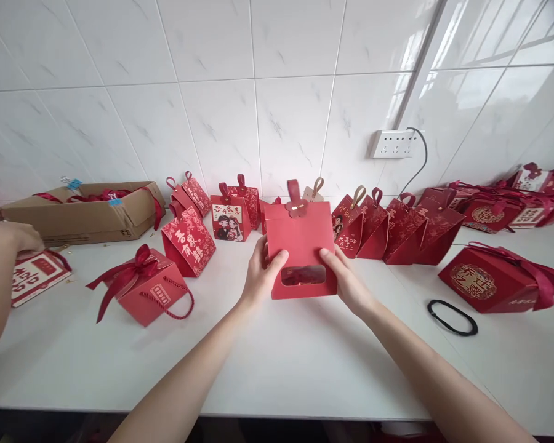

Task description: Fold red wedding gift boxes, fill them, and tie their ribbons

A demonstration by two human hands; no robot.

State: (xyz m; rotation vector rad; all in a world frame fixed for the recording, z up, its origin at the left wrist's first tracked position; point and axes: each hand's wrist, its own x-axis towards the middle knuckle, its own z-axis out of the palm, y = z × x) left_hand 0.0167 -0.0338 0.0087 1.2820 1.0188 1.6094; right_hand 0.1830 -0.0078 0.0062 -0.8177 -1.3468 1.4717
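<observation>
Both my hands hold a plain red gift box (300,240) upright above the white table. It has a loop handle (294,192), a flower-shaped piece at the loop's base and a clear window low on its front. My left hand (261,271) grips the left side, thumb on the front beside the window. On the right side my right hand (346,277) grips it the same way. Behind it, partly hidden, stand more red boxes, among them one with a printed couple (231,220). To the left lies a red box with a ribbon bow and rope handle (150,286).
A co-worker's hand (16,237) at the left touches a red-and-white box (39,277). Behind is a cardboard carton (87,218) with ribbons. At right are a black band (452,317), a ribboned red box (489,280) and a pile of boxes (530,212). A power socket (396,145) is on the wall.
</observation>
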